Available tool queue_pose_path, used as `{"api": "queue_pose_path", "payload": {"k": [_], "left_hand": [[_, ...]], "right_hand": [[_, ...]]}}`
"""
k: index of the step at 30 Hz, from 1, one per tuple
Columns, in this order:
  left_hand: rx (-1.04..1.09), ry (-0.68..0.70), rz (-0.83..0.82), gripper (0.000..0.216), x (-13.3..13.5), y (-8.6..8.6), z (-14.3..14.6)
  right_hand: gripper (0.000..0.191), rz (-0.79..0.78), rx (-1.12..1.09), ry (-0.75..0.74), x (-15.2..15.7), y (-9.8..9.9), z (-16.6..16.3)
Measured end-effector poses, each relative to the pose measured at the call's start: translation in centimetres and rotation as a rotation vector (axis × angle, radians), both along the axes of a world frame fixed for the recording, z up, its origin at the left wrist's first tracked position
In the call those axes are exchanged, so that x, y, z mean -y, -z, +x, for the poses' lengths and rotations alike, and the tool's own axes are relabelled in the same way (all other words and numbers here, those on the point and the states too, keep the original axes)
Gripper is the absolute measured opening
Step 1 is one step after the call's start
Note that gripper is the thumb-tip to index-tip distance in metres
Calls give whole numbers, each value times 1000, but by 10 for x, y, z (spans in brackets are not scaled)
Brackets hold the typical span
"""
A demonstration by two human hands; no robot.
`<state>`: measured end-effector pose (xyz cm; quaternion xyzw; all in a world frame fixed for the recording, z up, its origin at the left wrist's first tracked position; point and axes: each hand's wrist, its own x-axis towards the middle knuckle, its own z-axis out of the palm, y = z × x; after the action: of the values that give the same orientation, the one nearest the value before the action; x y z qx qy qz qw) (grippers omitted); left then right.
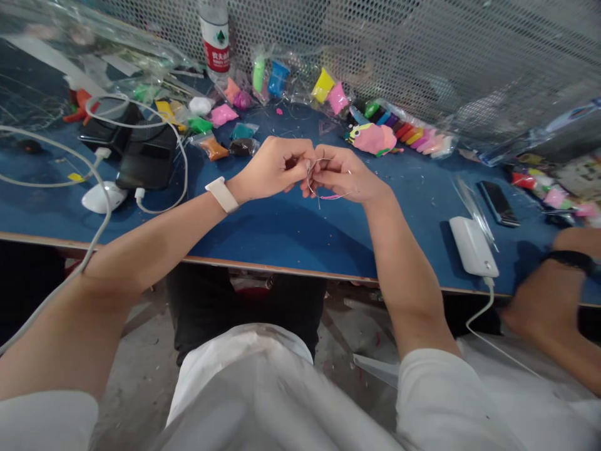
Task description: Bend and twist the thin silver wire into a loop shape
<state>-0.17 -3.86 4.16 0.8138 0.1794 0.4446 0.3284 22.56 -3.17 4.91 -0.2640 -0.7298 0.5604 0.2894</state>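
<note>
- While both hands pinch it, the thin wire [313, 180] hangs in the air over the middle of the table [282, 232], well in from the near edge. Left hand [270, 168] & right hand [350, 176] meet fingertip to fingertip, each grip clenched on the wire.
- Wire is v. fine & looped. A slack pinch on either side could let it spring out, I judge, & it'd be hard to spot among the loose scraps on the blue top.
- Pink strand [331, 196] trails from under the right hand, just above the table. A tug or a brush vs. the surface could snap it or pull it off.
- Free wire end points down near the fingers, so it could prick skin if the hands twist hard.
- White cable [99, 235] runs over the left arm near the elbow. A wide elbow swing could drag it & whatever it's plugged into near the table's left end.
- Co-worker's arm [554, 313] is at the near-right edge, blurred, apart from the hands. A knock to the table could jog the pinch.
- Clay fish [373, 138] sits just beyond the hands toward the far edge, so a forward lurch could dent it.
</note>
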Motion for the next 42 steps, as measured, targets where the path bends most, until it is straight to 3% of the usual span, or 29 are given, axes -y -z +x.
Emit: {"api": "queue_pose_path", "payload": {"k": [3,15,24,28,33,38,42], "left_hand": [[3,17,-24,25,-1,0,0],[-3,16,-76,24,-11,8,-4],[-5,33,-126,31,-7,2,-4],[-4,56,-145,37,-6,4,-3],[-24,83,-147,39,-4,6,-1],[-13,7,-147,28,-6,8,0],[3,-44,-187,22,-12,12,-1]], "right_hand": [[49,16,-7,6,-1,0,0],[51,329,133,283,-7,7,4],[51,472,125,445,-7,10,0],[50,468,135,475,-8,10,1],[39,651,171,469,-10,6,7],[24,632,184,501,-9,6,7],[28,558,120,516,-14,11,6]]}}
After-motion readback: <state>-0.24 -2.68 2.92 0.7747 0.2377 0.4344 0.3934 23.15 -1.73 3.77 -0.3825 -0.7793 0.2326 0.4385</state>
